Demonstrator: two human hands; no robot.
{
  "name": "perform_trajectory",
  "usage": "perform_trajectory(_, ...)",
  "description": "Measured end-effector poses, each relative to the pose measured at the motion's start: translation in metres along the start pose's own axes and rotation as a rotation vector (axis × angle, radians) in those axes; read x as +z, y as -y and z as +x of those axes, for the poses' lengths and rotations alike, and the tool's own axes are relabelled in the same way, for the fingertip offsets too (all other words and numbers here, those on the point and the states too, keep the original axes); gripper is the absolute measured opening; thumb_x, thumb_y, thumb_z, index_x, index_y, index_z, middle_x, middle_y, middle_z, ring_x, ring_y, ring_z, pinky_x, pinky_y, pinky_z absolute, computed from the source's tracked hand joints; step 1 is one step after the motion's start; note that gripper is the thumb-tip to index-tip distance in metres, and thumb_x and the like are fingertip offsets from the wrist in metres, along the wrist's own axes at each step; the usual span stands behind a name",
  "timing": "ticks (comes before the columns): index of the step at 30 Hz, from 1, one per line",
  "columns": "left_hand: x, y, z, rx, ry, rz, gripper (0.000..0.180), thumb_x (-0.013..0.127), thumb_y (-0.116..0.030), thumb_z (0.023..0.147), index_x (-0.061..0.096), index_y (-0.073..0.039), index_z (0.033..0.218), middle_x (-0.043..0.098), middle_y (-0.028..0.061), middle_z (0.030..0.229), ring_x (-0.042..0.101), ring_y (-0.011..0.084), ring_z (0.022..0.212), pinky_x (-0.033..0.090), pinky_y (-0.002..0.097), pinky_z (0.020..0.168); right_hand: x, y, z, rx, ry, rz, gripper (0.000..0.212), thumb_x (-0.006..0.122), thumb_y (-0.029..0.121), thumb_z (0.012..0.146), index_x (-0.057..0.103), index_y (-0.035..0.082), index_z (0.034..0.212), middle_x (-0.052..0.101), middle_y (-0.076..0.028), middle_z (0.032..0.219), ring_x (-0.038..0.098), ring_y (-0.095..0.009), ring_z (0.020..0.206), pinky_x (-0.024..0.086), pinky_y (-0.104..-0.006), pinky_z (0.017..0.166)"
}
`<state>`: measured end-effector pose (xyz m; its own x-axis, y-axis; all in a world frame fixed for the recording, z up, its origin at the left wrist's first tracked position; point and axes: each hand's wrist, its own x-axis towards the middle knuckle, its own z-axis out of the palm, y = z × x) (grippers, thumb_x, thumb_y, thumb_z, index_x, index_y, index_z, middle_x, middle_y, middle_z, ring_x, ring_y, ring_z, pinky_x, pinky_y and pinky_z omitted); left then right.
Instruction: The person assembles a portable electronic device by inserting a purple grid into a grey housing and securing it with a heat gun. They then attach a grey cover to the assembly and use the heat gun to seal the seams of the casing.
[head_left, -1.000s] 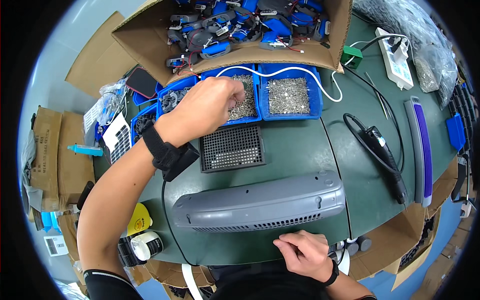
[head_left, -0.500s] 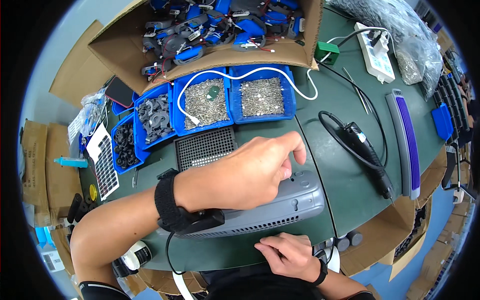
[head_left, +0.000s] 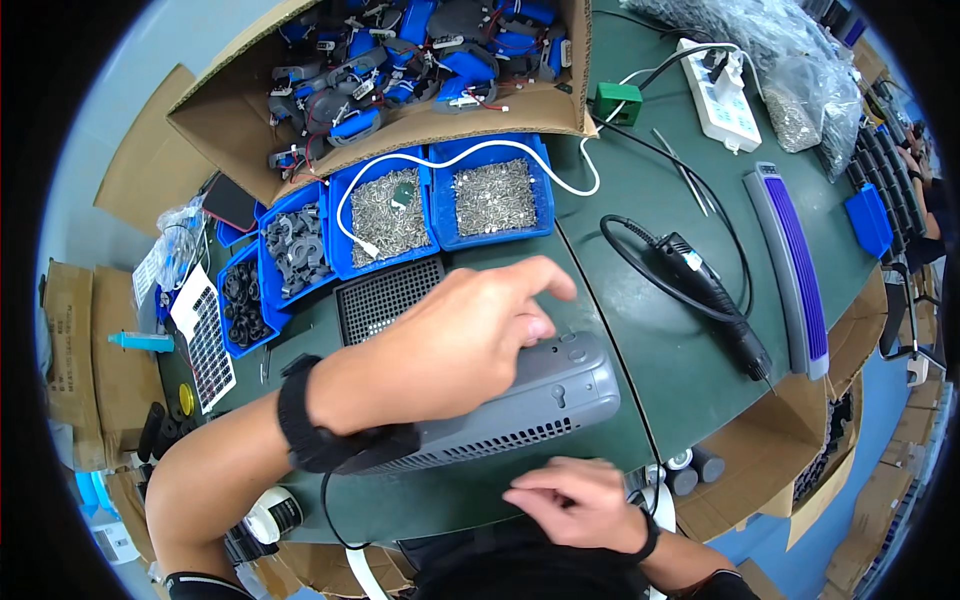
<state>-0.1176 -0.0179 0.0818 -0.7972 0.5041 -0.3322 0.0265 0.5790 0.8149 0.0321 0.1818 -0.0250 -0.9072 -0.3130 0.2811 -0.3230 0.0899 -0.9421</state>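
A grey plastic housing (head_left: 520,400) with slotted vents, a keyhole-shaped recess and small round spots lies across the front of the green table. My left hand (head_left: 455,335) hangs over its upper side, index finger bent forward and thumb apart from it near the housing's top. The remaining fingers are hidden beneath that hand, and I see nothing between index finger and thumb. By the table's front edge, my right hand (head_left: 575,505) is closed in a pinch with thumb against fingers. Whatever it may hold is hidden.
Behind stand blue bins of screws (head_left: 495,198), grey clips (head_left: 297,250) and black parts (head_left: 245,300), beside a black grid tray (head_left: 385,297). A carton (head_left: 400,130) holds blue-and-grey wired parts. Rightward lie a corded electric screwdriver (head_left: 705,290), a purple-grey panel (head_left: 793,270) and a power strip (head_left: 720,100).
The whole view has shifted, so the table's things sit further left. My left hand stays over the housing, and the right hand keeps its pinch near the edge.
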Motion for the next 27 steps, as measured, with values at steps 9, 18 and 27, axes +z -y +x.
perform_trajectory(9,-0.004,0.029,-0.128,-0.118,-0.206,0.390,0.052,0.073,-0.042,0.103,0.068,-0.001,0.135,0.075,0.0256,0.124,0.073,0.0422,0.116,0.057,0.0487,0.099,-0.146,-0.011,0.036,-0.084,-0.056,-1.089,0.048,0.080,0.008,0.090,0.067,-0.002,0.135,0.067,-0.019,0.145,0.058,-0.041,0.141,0.044,-0.0499,0.119)
perform_trajectory(18,0.038,0.062,-0.127,-0.019,-0.420,0.570,0.081,0.045,-0.073,0.107,0.072,0.000,0.130,0.077,0.0261,0.106,0.074,0.0448,0.099,0.059,0.0570,0.084,-0.192,-0.056,0.057,0.098,-0.296,-0.585,0.056,0.081,0.010,0.095,0.060,-0.011,0.142,0.073,-0.018,0.115,0.072,-0.034,0.102,0.057,-0.0413,0.093)
perform_trajectory(27,0.059,0.043,-0.118,-0.071,-0.391,0.576,0.081,0.047,-0.074,0.105,0.074,-0.002,0.129,0.078,0.0248,0.099,0.075,0.0436,0.095,0.059,0.0537,0.085,-0.102,0.088,0.067,-0.051,-0.384,0.495,0.020,0.079,0.012,0.099,0.065,0.000,0.107,0.070,-0.012,0.091,0.066,-0.017,0.060,0.055,-0.0318,0.052)
